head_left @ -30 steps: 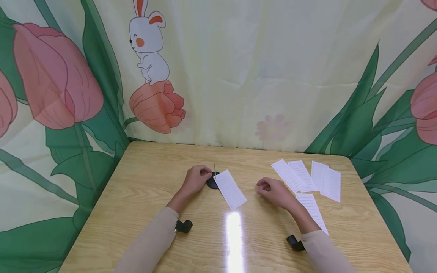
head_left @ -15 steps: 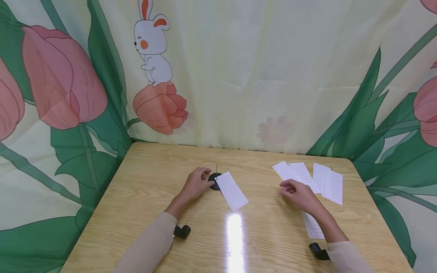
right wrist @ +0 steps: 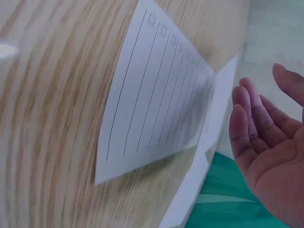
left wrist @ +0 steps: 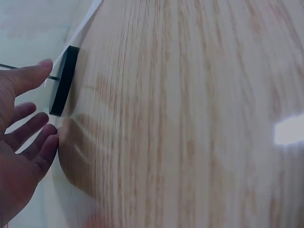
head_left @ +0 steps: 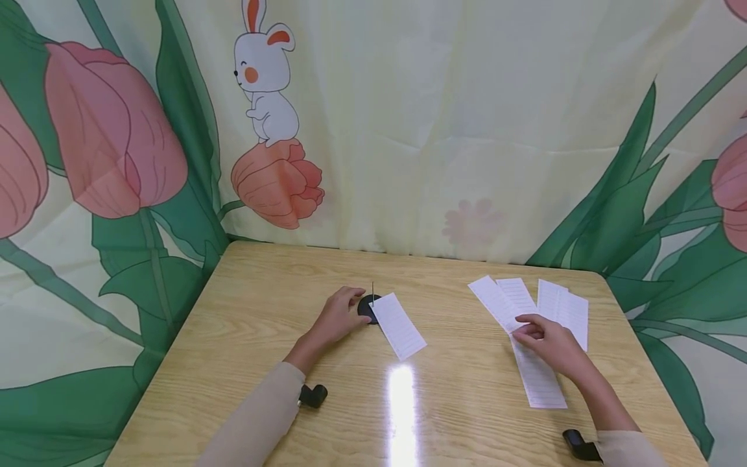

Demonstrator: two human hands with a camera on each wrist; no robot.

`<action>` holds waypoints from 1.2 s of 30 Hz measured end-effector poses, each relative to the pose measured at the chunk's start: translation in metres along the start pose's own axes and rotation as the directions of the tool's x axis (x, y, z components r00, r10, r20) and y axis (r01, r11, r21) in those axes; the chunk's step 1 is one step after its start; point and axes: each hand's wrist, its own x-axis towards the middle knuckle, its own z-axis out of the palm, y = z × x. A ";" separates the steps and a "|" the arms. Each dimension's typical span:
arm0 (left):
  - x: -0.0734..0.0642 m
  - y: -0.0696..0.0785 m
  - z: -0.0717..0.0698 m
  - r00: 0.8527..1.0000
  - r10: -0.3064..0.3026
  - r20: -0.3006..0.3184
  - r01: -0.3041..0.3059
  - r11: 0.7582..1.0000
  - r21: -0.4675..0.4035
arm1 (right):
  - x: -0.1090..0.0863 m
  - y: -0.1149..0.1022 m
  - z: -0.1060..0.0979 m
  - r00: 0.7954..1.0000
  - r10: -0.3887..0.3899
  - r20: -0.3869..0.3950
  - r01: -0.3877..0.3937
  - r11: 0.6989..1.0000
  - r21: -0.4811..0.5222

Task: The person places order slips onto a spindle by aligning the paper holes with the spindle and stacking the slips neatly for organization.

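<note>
A bill spike stands on the table, its round black base (head_left: 366, 304) carrying a thin upright metal rod. One white lined slip (head_left: 399, 327) lies against the rod, slanting toward the front right. My left hand (head_left: 341, 316) is at the base's left side; in the left wrist view its fingers (left wrist: 29, 135) are loosely spread and the thumb overlaps the rod. Over the loose slips at the right hovers my right hand (head_left: 548, 340), fingers relaxed with nothing between them. Below it lies a lined slip (head_left: 539, 383), whose printed rows and small boxes show in the right wrist view.
Several more slips fan out behind the right hand, among them a left one (head_left: 493, 299) and a rightmost one (head_left: 574, 318), partly overlapping. The wooden table (head_left: 280, 272) ends at a patterned curtain (head_left: 385, 162). Light glares off the table's front middle.
My right hand has moved right, from the table's middle to over the loose slips. The left hand stays beside the base, its fingers shifted slightly. The slip at the spike stays put.
</note>
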 end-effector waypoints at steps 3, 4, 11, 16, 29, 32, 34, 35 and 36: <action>0.000 0.001 0.000 1.000 0.003 0.001 -0.003 1.000 0.007 | -0.005 0.007 -0.004 1.000 0.029 0.003 -0.029 1.000 0.000; 0.000 0.001 0.001 1.000 0.003 0.001 -0.003 1.000 0.011 | -0.007 0.009 -0.005 0.999 0.040 0.005 -0.040 0.999 -0.001; 0.002 0.003 0.002 1.000 -0.007 0.003 0.007 0.999 0.038 | -0.017 0.022 -0.012 0.995 0.100 0.006 -0.100 0.995 -0.017; 0.002 0.003 0.003 1.000 -0.020 0.012 0.020 0.998 0.053 | -0.023 0.030 -0.014 0.990 0.142 0.011 -0.142 0.989 -0.040; 0.003 0.000 0.007 1.000 -0.028 -0.002 0.028 0.997 0.069 | -0.033 0.045 -0.005 0.972 0.236 0.020 -0.233 0.967 -0.101; 0.003 0.000 0.008 1.000 -0.030 0.001 0.030 0.997 0.075 | -0.034 0.044 0.000 0.973 0.231 0.015 -0.228 0.966 -0.123; 0.003 0.000 0.007 1.000 -0.029 0.004 0.029 0.997 0.075 | -0.035 0.043 0.001 0.972 0.237 0.008 -0.234 0.964 -0.128; 0.003 0.000 0.007 1.000 -0.031 0.006 0.030 0.997 0.073 | -0.035 0.043 0.002 0.971 0.240 0.006 -0.238 0.963 -0.130; 0.003 0.000 0.007 0.999 -0.032 0.009 0.031 0.997 0.072 | -0.036 0.043 0.003 0.969 0.245 0.005 -0.242 0.961 -0.129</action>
